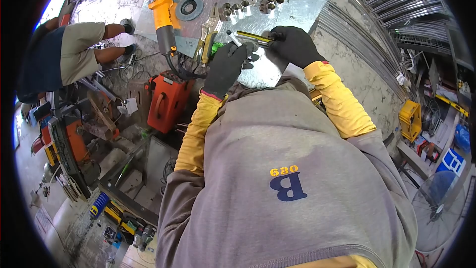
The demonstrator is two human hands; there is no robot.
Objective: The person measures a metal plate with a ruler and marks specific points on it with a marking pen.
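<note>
Both my hands wear black gloves and are close together over the near edge of the sheet-metal table (302, 10). My left hand (225, 67) is closed around a short, shiny metal rod (233, 38) with a rounded end. In my right hand (295, 45) is a tape measure, its case mostly hidden by the glove. The tape's yellow blade (254, 36) sticks out toward the rod. Just beyond my hands stand several short metal tube pieces (244, 6). Pliers (208, 27) and a yellow-handled tool (208, 47) lie beside my left hand.
An angle grinder (163, 17) and a flap disc (189, 8) lie on the table's left. An orange machine (167, 101) stands below on the floor. Long metal tubes (362, 47) lie at right, near a yellow crate (410, 120). Another person (79, 52) is at far left.
</note>
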